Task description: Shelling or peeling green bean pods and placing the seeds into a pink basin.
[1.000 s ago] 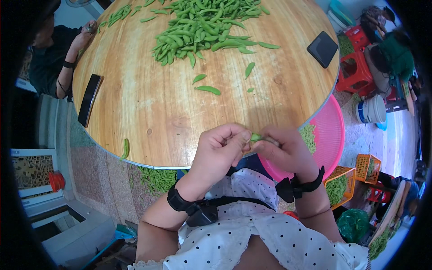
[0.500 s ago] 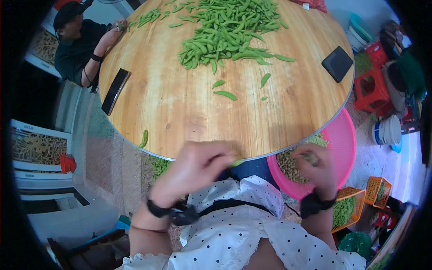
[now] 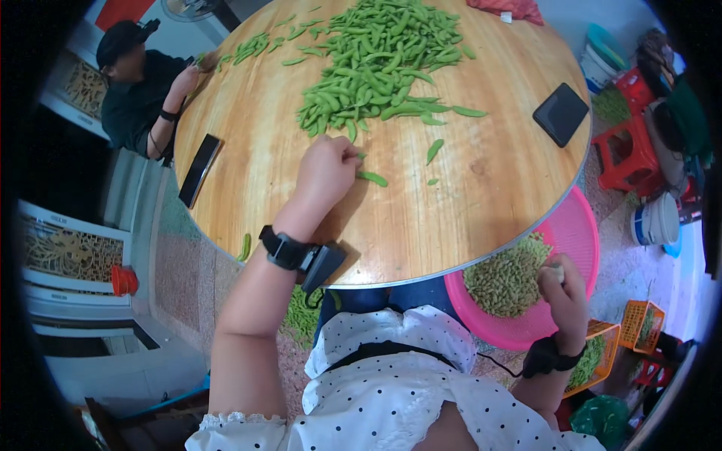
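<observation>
On the round wooden table [image 3: 436,233] lies a large heap of green edamame pods [image 3: 368,68]. My left hand [image 3: 327,169] reaches over the table just below the heap, its fingers pinched on a small pod [image 3: 362,155] of which only the tip shows. Right beside those fingertips lies another green pod [image 3: 373,179]. My right hand [image 3: 564,293] is closed at the right side of a pink basket [image 3: 579,225], below the table edge. Something pale shows at its thumb, too small to make out. Shelled beans and pale green pieces [image 3: 508,278] lie in the basket.
Dark phones lie at the table's left [image 3: 199,171] and right [image 3: 561,114]. A person [image 3: 139,94] handles pods at the far left. Red stools [image 3: 630,158], a white bucket [image 3: 654,219] and orange crates [image 3: 602,357] stand on the right. More pods [image 3: 302,316] lie under the table.
My left hand has moved from the table's near edge forward to the loose pods below the heap. My right hand has shifted right and slightly down, off the beans.
</observation>
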### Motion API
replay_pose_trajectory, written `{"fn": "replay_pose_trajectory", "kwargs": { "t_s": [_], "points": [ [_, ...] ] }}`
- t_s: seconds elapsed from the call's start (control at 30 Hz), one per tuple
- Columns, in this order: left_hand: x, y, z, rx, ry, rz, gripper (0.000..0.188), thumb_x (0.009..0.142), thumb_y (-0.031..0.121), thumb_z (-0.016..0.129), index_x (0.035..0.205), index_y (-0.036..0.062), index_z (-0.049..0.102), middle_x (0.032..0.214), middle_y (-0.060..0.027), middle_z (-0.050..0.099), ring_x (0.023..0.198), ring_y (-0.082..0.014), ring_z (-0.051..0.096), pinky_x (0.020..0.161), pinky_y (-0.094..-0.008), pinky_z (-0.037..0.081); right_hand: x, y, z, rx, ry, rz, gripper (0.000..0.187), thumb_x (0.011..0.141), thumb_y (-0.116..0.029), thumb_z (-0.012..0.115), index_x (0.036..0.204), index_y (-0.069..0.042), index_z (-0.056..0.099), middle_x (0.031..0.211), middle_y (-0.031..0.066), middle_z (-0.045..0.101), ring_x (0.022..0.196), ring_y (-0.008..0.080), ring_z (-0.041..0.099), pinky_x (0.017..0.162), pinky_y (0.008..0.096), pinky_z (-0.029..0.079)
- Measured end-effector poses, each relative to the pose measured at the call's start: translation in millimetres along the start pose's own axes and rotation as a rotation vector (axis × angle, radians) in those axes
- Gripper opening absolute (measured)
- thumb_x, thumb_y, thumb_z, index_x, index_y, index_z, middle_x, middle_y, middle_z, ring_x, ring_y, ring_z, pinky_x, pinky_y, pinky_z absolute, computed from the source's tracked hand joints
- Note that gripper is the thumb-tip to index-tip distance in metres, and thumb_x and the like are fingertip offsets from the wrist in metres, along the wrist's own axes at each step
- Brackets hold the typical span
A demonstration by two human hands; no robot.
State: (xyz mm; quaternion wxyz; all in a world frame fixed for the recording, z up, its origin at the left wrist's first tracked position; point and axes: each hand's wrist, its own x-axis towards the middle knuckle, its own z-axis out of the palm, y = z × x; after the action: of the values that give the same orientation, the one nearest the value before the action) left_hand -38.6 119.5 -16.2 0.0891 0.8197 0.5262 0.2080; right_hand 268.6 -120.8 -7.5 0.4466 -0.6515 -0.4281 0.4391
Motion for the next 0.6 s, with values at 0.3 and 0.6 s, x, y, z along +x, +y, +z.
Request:
{"fn": "replay_pose_trajectory", "kwargs": {
  "t_s": [0.3, 0.6],
  "points": [
    [-50.6, 90.4, -23.6, -1.178, -0.337, -0.349, 0.012, 0.081, 0.004, 0.058, 0.090, -0.0029, 0.059, 0.072, -0.0045, 0.060, 0.058, -0.0078, 0.057, 0.048, -0.0190, 0.043, 45.1, -56.3, 74.9, 0.280, -0.345, 0.047, 0.028, 0.088, -0.029, 0.048, 0.083, -0.003, 0.056, 0.064, -0.0021, 0.046, 0.056, 0.0054, 0.042, 0.050, 0.0188, 0.033],
    [-66.2, 87.0, -14.2, -1.335, -0.561, -0.304, 0.010, 0.077, 0.003, 0.063, 0.086, -0.0012, 0.060, 0.067, -0.0019, 0.061, 0.053, -0.0027, 0.052, 0.045, -0.0162, 0.039, 56.7, -49.8, 98.0, 0.324, -0.535, 0.128, 0.025, 0.087, -0.026, 0.049, 0.079, -0.003, 0.050, 0.067, 0.0015, 0.048, 0.053, 0.0097, 0.043, 0.045, 0.0206, 0.031]
  ]
}}
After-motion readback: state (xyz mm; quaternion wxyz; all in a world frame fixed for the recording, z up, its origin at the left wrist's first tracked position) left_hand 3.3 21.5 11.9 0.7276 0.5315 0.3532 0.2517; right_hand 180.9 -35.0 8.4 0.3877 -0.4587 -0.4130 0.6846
